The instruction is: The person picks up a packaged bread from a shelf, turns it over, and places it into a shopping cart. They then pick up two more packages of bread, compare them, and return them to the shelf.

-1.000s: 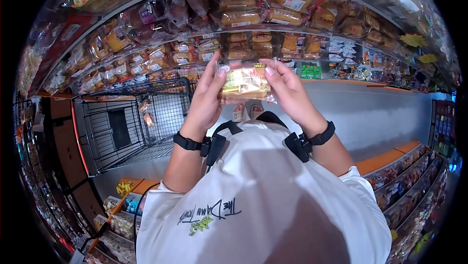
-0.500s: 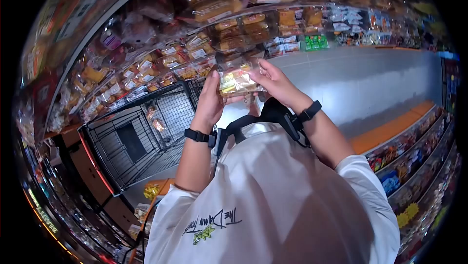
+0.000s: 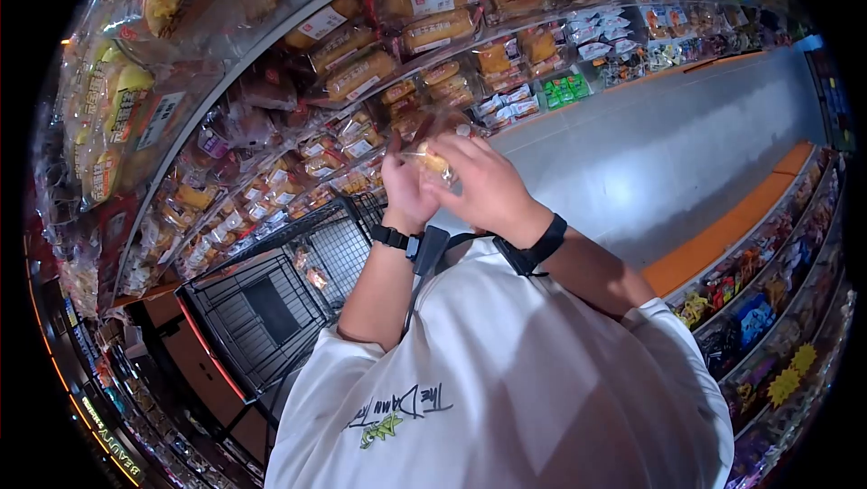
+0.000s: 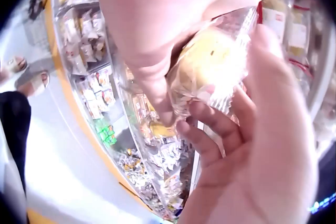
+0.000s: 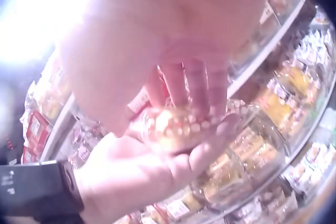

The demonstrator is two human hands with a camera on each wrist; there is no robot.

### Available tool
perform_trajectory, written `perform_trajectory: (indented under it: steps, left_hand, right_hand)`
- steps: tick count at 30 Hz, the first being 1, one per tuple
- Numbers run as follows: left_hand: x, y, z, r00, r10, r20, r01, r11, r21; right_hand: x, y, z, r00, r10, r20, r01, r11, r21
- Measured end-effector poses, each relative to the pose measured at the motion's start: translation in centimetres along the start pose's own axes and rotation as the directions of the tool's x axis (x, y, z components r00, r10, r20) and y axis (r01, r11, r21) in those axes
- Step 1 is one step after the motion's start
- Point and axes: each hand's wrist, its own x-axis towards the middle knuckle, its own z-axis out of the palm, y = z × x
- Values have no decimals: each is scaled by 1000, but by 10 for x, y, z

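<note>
Between the two hands is a clear-wrapped yellow bun, turned on edge in the head view. My right hand reaches over it from above, its fingers wrapped on the package in the left wrist view. Palm up, my left hand holds the package from the other side; its fingertips touch the lower end in the left wrist view, with the thumb at the wrapper's edge. In the right wrist view the bun rests on the left hand, partly hidden by the right hand.
A black wire cart with a few small packages inside stands at the left. Shelves of wrapped bread curve across the front. A grey floor aisle runs right, and more snack shelves line its near side.
The package has gone from lying flat between both hands to being turned on edge. My right hand has moved left over it, close against my left hand. The view has swung, shifting the cart rightward and down.
</note>
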Motion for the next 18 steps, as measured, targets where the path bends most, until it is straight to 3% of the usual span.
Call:
perform_trajectory:
  steps: [1,3,6,7,8,10,11,14,15,18]
  left_hand:
    - [-3,0,6,998,-11,57,14,998,-54]
    - [-4,0,0,986,-9,167,31,991,-131]
    - [-9,5,4,995,-86,58,88,996,-23]
    - [-8,7,-2,986,-145,80,150,987,-57]
    - [-5,8,-6,983,-170,76,174,984,-50]
    - [2,10,-12,973,-220,67,223,974,-35]
    - [9,10,-20,973,-229,-13,229,973,27]
    - [36,10,-56,966,-137,-218,191,950,246]
    - [42,11,-57,954,-127,-273,192,955,227]
    - [50,18,-63,923,-52,-382,207,902,378]
  right_hand:
    - [2,4,-3,999,-37,30,36,998,54]
    - [8,20,-11,995,15,-96,-14,1000,8]
    - [12,54,-13,960,180,-213,-184,983,2]
    - [8,74,-5,941,330,-75,-309,929,204]
    - [4,92,1,915,384,121,-397,808,435]
    - [4,106,4,812,308,496,-583,380,718]
    - [4,113,1,787,254,562,-612,436,659]
    - [-8,145,30,809,358,466,-586,557,589]
    - [-8,146,32,872,342,351,-490,610,622]
    - [-1,161,38,807,528,265,-571,583,578]
